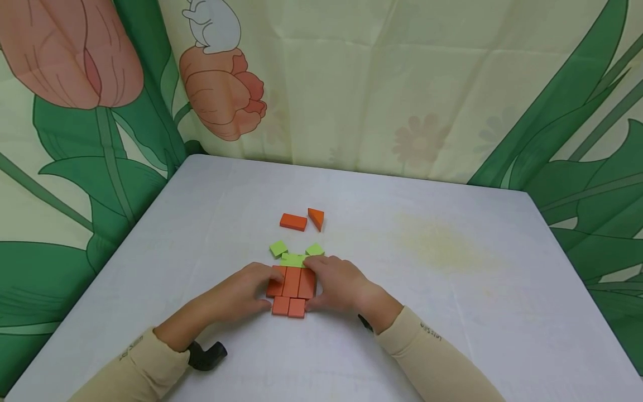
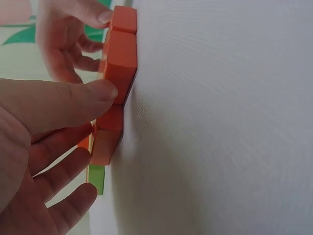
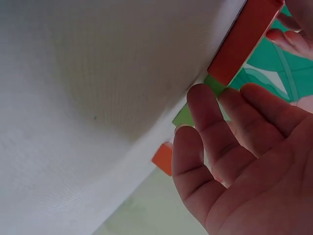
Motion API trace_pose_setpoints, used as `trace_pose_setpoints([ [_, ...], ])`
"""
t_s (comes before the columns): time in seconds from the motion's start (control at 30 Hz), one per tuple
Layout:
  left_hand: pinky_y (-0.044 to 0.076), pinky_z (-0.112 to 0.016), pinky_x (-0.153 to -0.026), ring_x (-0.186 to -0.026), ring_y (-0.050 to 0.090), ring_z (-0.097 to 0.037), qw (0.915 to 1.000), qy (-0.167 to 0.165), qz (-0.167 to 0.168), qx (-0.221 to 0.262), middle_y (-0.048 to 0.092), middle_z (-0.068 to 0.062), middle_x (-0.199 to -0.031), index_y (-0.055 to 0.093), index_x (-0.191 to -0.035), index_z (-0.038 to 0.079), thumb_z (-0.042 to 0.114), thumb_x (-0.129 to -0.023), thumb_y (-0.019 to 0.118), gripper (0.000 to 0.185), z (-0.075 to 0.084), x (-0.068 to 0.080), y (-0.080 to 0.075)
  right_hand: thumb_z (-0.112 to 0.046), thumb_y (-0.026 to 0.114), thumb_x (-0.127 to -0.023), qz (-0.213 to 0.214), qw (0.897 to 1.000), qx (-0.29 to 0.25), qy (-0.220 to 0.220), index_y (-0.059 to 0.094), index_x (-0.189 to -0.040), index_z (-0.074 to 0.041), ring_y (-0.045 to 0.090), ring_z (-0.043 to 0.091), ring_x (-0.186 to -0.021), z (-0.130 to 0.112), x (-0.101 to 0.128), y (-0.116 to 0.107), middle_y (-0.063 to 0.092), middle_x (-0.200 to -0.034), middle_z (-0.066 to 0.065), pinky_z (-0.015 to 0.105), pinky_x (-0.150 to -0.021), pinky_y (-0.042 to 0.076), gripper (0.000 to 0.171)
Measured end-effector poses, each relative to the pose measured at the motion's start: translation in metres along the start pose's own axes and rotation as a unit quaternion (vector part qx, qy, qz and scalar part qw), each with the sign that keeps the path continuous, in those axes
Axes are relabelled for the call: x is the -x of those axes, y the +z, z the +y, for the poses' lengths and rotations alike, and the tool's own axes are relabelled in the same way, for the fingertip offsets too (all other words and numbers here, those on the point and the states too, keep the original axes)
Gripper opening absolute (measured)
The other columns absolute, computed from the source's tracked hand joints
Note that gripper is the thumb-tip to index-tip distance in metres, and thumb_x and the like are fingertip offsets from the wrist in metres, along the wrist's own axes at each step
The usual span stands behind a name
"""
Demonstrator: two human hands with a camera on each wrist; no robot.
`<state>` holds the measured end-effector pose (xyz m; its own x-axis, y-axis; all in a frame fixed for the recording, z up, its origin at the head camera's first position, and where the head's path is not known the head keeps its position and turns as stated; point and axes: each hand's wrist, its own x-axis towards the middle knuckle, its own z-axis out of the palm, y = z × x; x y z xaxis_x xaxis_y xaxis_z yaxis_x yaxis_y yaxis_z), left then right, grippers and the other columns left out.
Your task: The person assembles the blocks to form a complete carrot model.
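Orange blocks on table, left hand and right hand fingers straight, pressing sides

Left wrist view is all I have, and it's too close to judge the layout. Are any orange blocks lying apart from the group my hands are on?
Observer: Yes. An orange rectangular block and an orange triangular block lie apart, farther up the table.
Operator: How is the group arranged?
Observer: Three upright orange blocks stand side by side, with two orange squares below them.
Operator: And the green pieces?
Observer: The green blocks sit along the far edge of the group; the right hand touches one, the left hand the orange side.
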<state>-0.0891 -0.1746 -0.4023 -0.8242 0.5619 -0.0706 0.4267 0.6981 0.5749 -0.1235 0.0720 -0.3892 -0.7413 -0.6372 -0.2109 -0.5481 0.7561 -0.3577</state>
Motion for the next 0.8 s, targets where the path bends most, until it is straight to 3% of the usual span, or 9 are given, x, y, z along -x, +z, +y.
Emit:
trace_pose_setpoints([
  [0.27,0.046,-0.047,-0.1,-0.119,0.054,-0.029,0.9996,0.017,0.021,-0.011,0.063,-0.002,-0.119,0.066,-0.12,0.007,0.004,-0.084,0.079,0.038,-0.001,-0.0006,0.0013,-0.039,0.079,-0.086,-0.01,1.0,-0.006,0.004,0.046,-0.148,-0.01,0.046,0.028,-0.135,0.0009,0.0003,-0.0008,0.048,-0.149,0.006,0.046,-0.108,0.04,0.076],
  [0.6,0.046,-0.047,-0.102,-0.12,0.054,-0.029,0.9996,-0.018,0.022,-0.011,0.063,-0.003,-0.121,0.066,-0.122,0.006,0.011,-0.084,0.082,0.042,-0.0001,-0.001,0.001,-0.032,0.076,-0.089,-0.019,1.0,-0.023,-0.006,0.046,-0.148,-0.009,0.045,0.027,-0.136,0.0042,0.0016,-0.0042,0.049,-0.147,0.005,0.043,-0.11,0.038,0.071],
  [0.8,0.046,-0.047,-0.101,-0.119,0.055,-0.03,0.9994,-0.007,0.03,-0.013,0.063,-0.004,-0.121,0.065,-0.121,0.004,0.01,-0.084,0.082,0.042,-0.0002,-0.0013,0.0024,-0.032,0.076,-0.088,-0.015,0.999,-0.029,-0.009,0.046,-0.148,-0.008,0.046,0.027,-0.135,0.0032,0.0025,-0.0054,0.05,-0.146,0.006,0.044,-0.11,0.038,0.071],
])
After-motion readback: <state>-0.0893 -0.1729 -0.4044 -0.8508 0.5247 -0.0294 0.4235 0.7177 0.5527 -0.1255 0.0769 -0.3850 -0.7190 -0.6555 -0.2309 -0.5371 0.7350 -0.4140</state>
